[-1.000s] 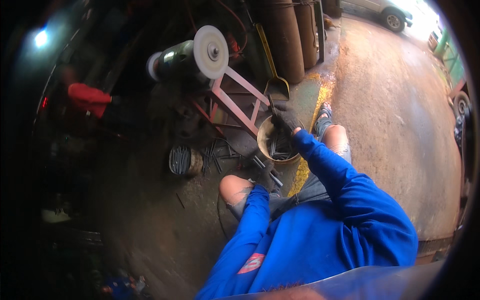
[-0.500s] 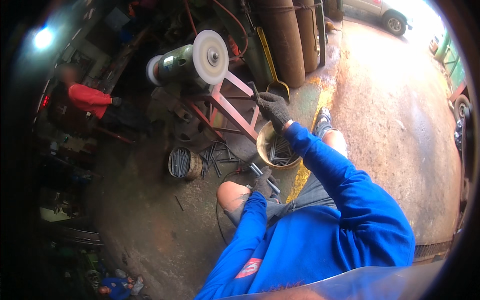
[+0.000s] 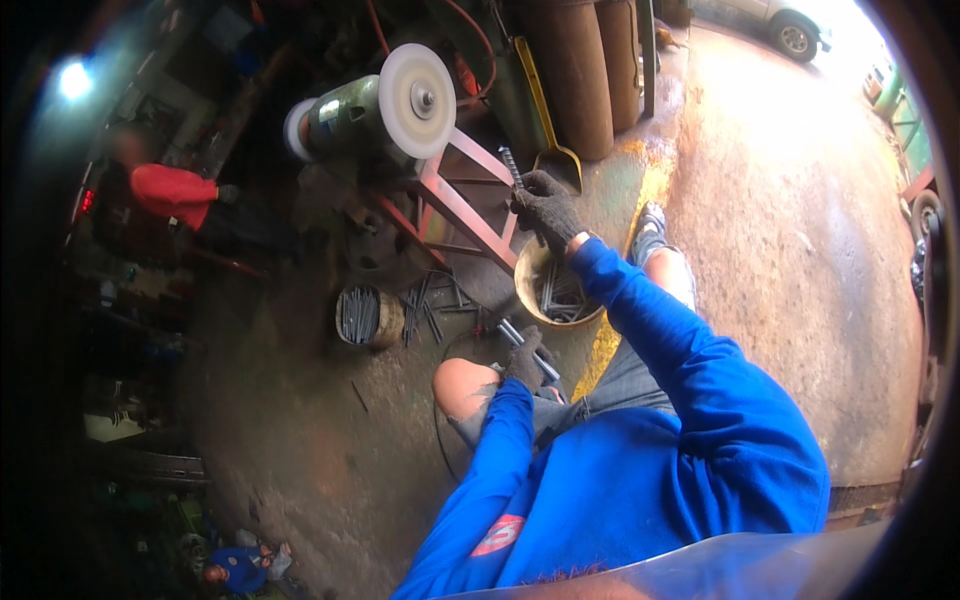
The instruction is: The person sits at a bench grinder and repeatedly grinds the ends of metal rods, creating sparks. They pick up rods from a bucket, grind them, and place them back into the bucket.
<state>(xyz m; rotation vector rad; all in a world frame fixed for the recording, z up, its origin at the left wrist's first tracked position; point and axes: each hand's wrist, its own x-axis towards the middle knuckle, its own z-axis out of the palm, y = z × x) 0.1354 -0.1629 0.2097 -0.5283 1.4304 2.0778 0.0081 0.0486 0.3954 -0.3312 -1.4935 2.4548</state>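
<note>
Grey-gloved, gripping a ridged rod (image 3: pixel 511 166) in the right hand (image 3: pixel 547 208), near a round bucket (image 3: pixel 523 288); clasping shiny metal rods (image 3: pixel 548 370) in the left hand (image 3: pixel 525 358), just beside the bare knee (image 3: pixel 463 386). Facing a white-wheeled grinder (image 3: pixel 350 117) on a reddish stand (image 3: pixel 462 207).

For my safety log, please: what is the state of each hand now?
Left hand: closed, holding metal rods.
Right hand: closed, holding a ribbed bar.

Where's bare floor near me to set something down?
Pale floor between your right knee and the wheel at far right looks open. So does dark floor left of your left knee, nearer you than the left bucket, apart from one thin rod. It's crowded toward the right bucket, with loose rods and the pink stand.
</note>
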